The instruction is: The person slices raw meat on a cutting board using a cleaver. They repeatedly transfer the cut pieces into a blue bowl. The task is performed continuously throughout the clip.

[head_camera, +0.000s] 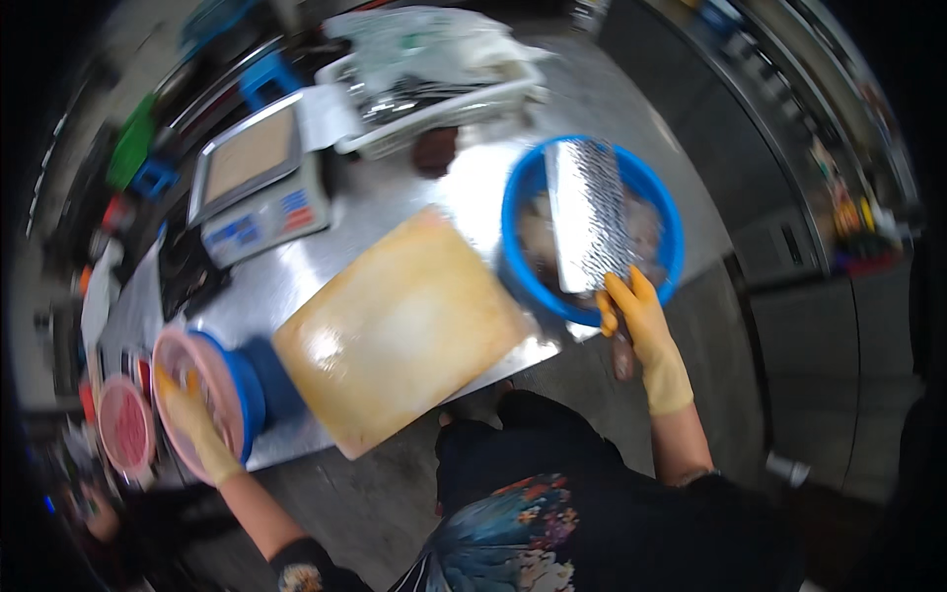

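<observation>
My right hand (640, 333), in a yellow-orange rubber glove, grips a broad cleaver (588, 214) with a dimpled, shiny blade. Its handle end (623, 359) juts out below my fingers. The blade is over a blue basin (669, 214) that holds pale, wet pieces, perhaps raw meat or fish. My left hand (189, 411), gloved alike, reaches into a pink plastic basin (170, 340) at the left; blur hides whether its fingers hold anything. Between my hands a thick, yellowed cutting board (399, 333) lies on the steel table (296, 277), its surface wet.
A digital scale (259, 177) stands behind the board. Farther back is a white basket (444, 111) with metal utensils and plastic bags. Another pink basin (126, 425) with reddish contents is at far left. A blue basin (248, 392) sits against the near pink one. Steel cabinets (710, 126) line the right.
</observation>
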`<act>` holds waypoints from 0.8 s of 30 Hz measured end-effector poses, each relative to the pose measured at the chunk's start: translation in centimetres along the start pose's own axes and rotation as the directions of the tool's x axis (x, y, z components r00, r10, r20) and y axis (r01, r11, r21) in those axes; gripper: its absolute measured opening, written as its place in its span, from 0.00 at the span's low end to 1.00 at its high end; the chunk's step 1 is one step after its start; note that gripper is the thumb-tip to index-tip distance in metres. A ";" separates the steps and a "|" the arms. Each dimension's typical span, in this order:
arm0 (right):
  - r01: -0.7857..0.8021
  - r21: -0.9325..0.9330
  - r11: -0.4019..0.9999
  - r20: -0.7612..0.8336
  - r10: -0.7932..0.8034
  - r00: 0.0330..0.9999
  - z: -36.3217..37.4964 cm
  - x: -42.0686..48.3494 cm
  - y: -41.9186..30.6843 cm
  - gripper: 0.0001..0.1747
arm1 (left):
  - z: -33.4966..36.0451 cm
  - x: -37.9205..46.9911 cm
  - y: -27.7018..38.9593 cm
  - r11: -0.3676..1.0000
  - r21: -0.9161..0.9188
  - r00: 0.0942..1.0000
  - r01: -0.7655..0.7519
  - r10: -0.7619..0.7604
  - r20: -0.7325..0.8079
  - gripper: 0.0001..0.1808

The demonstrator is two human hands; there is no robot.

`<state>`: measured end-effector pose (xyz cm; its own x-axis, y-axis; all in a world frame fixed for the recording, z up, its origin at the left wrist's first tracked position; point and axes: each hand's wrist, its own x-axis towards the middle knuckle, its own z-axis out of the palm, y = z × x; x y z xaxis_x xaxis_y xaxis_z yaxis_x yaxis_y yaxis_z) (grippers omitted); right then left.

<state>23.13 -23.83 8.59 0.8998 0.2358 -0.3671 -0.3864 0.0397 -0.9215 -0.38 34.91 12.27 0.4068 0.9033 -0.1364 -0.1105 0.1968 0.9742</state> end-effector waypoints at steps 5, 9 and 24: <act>0.042 0.130 0.991 -0.215 -0.013 0.977 -3.2 0.4 1.6 0.11 | 10.3 -0.7 -6.6 0.398 0.683 0.790 -0.612 0.335 0.513 0.29; 0.076 0.169 0.983 -0.317 -0.019 0.948 -6.0 -0.5 3.3 0.11 | 26.1 -11.2 -11.8 0.518 0.331 0.434 -0.789 0.088 0.897 0.24; 0.118 0.287 0.951 -0.585 0.076 0.807 -12.2 -8.0 6.7 0.08 | 49.2 -28.9 -30.5 -0.011 -0.155 -0.128 -0.988 -0.498 0.858 0.65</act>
<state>15.79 -37.26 3.86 0.8155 -0.3752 -0.4406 -0.3189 0.3440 -0.8832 35.85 -16.01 -4.64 0.7807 -0.5410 -0.3128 -0.5408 -0.8357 0.0957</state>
